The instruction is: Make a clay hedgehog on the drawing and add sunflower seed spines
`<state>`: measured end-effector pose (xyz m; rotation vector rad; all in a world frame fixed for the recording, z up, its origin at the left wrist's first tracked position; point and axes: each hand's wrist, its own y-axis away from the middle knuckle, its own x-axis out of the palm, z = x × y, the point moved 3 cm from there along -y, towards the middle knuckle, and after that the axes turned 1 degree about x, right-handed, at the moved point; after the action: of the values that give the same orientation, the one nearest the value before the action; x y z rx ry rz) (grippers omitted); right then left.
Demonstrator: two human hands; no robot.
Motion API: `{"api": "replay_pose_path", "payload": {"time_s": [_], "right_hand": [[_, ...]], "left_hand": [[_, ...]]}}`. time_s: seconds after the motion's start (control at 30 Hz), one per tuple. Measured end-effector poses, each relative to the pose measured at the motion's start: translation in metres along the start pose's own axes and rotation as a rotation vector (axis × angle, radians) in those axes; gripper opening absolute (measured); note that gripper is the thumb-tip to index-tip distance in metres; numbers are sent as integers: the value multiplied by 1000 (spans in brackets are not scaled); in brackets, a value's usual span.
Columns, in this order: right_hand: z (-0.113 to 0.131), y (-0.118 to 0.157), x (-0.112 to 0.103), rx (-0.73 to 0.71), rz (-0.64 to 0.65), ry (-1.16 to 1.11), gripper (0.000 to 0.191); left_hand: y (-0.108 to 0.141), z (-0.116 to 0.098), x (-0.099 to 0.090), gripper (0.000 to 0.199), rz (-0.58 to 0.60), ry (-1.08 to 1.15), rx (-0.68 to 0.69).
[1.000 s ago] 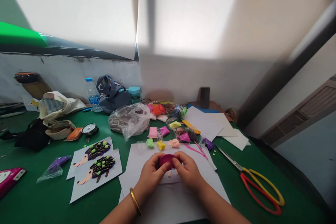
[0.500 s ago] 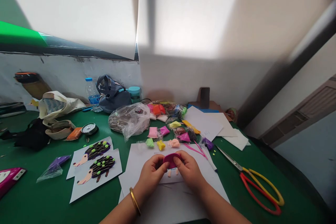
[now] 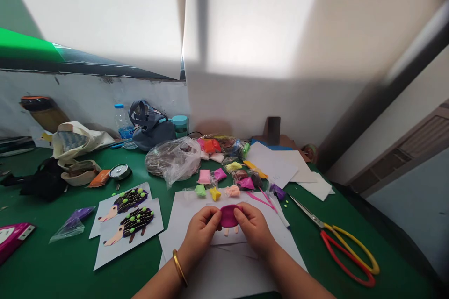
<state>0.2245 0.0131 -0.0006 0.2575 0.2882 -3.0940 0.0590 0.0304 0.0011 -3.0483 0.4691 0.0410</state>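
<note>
A flattened magenta piece of modelling clay [image 3: 229,216] is held up by its two sides over white paper [image 3: 189,203]. My left hand [image 3: 202,229] pinches its left edge, and my right hand [image 3: 253,228] grips the right edge between thumb and fingers. Two small peach clay strips [image 3: 231,231] show on the paper just below the disc; whatever else lies behind the disc and hands is hidden. A row of small clay packets, among them a yellow one [image 3: 215,193] and a peach one [image 3: 232,190], lies along the paper's far edge.
Large scissors [image 3: 322,224] with red and yellow handles lie at right. Two cards with clay hedgehogs [image 3: 135,224] rest at left, near a purple clay packet [image 3: 75,217]. Behind stand a plastic bag [image 3: 173,161], a blue bag [image 3: 152,128] and a bottle [image 3: 122,124].
The magenta clay has been tilted, so its broad face shows more fully as a rounded disc. Both hands have shifted only slightly and still hold it.
</note>
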Motion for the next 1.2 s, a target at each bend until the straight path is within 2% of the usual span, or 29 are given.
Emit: {"api": "replay_pose_path", "payload": {"time_s": [0.2, 0.37, 0.6, 0.93, 1.1, 1.2], "right_hand": [[2, 0, 1, -14, 16, 38, 36], [6, -1, 5, -36, 92, 100, 31], [7, 0, 6, -23, 77, 119, 25], [7, -1, 8, -73, 105, 172, 30], [-1, -1, 6, -41, 64, 112, 31], [-6, 0, 5, -3, 48, 29, 33]], "left_hand": [[-1, 3, 0, 41, -25, 77, -8], [-2, 8, -2, 40, -40, 51, 1], [-1, 10, 3, 37, 58, 32, -17], [-1, 2, -1, 38, -38, -93, 35], [-2, 7, 1, 35, -11, 54, 4], [-2, 11, 3, 42, -9, 141, -21]]}}
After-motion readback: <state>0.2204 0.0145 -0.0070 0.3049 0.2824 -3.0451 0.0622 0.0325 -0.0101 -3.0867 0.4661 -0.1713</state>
